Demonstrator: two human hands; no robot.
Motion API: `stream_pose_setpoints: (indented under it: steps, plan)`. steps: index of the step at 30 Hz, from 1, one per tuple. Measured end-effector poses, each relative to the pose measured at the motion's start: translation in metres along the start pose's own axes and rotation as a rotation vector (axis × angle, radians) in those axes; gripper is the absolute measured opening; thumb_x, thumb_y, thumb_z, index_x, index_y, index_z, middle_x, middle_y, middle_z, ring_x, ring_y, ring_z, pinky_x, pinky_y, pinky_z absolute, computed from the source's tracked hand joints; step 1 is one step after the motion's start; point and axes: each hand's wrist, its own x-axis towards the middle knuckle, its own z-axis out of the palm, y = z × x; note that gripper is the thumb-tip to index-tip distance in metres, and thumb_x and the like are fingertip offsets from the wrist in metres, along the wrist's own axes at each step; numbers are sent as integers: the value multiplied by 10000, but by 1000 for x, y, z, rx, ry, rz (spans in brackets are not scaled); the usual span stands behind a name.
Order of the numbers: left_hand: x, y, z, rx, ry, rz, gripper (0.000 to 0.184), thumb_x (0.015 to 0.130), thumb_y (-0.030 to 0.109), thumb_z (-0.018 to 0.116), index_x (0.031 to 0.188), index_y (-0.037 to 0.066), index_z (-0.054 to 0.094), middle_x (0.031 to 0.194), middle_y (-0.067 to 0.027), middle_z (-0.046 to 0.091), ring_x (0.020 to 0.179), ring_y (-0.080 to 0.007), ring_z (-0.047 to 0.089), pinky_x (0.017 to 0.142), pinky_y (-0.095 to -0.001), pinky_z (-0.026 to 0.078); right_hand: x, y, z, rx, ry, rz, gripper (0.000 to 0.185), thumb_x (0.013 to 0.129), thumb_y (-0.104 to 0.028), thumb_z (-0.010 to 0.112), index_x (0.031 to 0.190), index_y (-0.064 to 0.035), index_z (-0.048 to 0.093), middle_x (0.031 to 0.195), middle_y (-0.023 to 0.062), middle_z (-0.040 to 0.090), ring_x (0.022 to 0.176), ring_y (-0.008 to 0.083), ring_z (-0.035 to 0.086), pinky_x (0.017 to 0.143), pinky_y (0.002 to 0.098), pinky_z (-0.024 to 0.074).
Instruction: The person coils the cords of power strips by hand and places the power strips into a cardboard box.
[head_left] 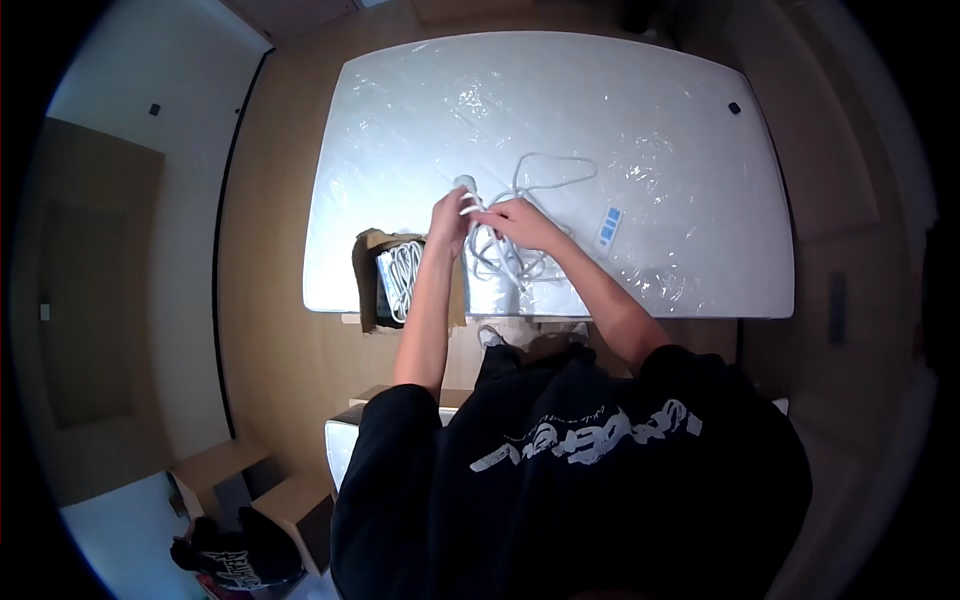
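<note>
Both hands are over a plastic-wrapped white mattress (420, 130), close together. My left hand (449, 219) is closed on part of a white cable (512, 262), near a pale plug-like end (465, 184). Fingers of my right hand (518, 222) are closed round loops of the same cable, just to the right. More loops lie loosely on the mattress below and behind the hands. To the right rests a white power strip (609, 231) with blue sockets, apart from both hands.
An open cardboard box (366, 262) with a coiled white cable (402, 282) inside stands at the mattress's near left edge. A small black object (734, 108) lies at the far right corner. Cartons and a dark bag (240, 552) are at the lower left.
</note>
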Motion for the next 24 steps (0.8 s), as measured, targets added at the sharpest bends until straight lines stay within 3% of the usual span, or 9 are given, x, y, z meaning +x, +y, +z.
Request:
stream_pose_setpoints:
  steps: [2,6,10,13,15,17,19,20,24]
  plan:
    - [3,-17,-19,137,-74,-113,281,895,213,489,1037,-29,490,833,-121,556,614,-187,559,511,-264,488,-2,9,3,-1,22,20,386,884,-332,570,715,10,628,545,33,531,527,90,476,510,257,379]
    - [-31,-11,-10,257,-373,-251,540,955,484,353,1113,-12,498,761,-43,541,430,-37,304,364,-184,207,-6,2,1,104,91,96,361,895,-325,553,757,-5,647,590,5,535,526,86,466,508,245,386]
    - [-35,-8,-6,187,-526,-232,690,945,574,236,1209,-17,475,618,25,416,429,-47,238,377,-190,205,1,12,-11,262,144,201,380,900,-347,551,797,8,640,631,-6,535,571,85,484,540,232,404]
    - [-41,-16,14,643,-371,88,318,937,299,473,953,-1,579,641,-58,553,427,-68,379,385,-210,260,1,28,-11,267,186,241,422,915,-368,522,847,37,622,687,24,563,642,105,514,603,247,423]
    - [-36,-37,18,690,-272,231,269,910,235,492,900,-16,589,635,-88,571,453,-111,448,409,-244,319,-9,41,2,340,197,154,484,897,-411,515,1000,55,590,839,130,624,830,183,611,693,264,453]
    - [-26,-68,20,736,-183,374,223,883,170,510,847,-31,599,629,-117,588,478,-154,517,434,-278,377,-27,39,27,99,443,322,595,891,-443,527,1232,37,444,1068,139,576,880,186,597,733,256,491]
    - [-30,-86,28,600,-35,586,220,860,122,477,837,-52,608,653,-149,607,565,-228,600,528,-342,446,-53,20,25,535,237,445,531,898,-363,517,1250,29,448,1178,176,518,931,210,603,689,266,521]
    - [-41,-83,32,617,-5,340,223,856,108,459,845,-26,637,622,-132,600,619,-230,631,585,-356,460,-63,13,20,539,244,445,531,898,-363,517,1250,29,448,1178,176,518,931,210,603,689,266,521]
    - [-19,-93,17,786,36,417,219,845,120,467,849,15,659,579,-107,586,546,-189,584,546,-335,446,-107,22,-18,529,21,466,418,876,-213,504,1226,17,494,970,95,614,779,137,592,550,231,478]
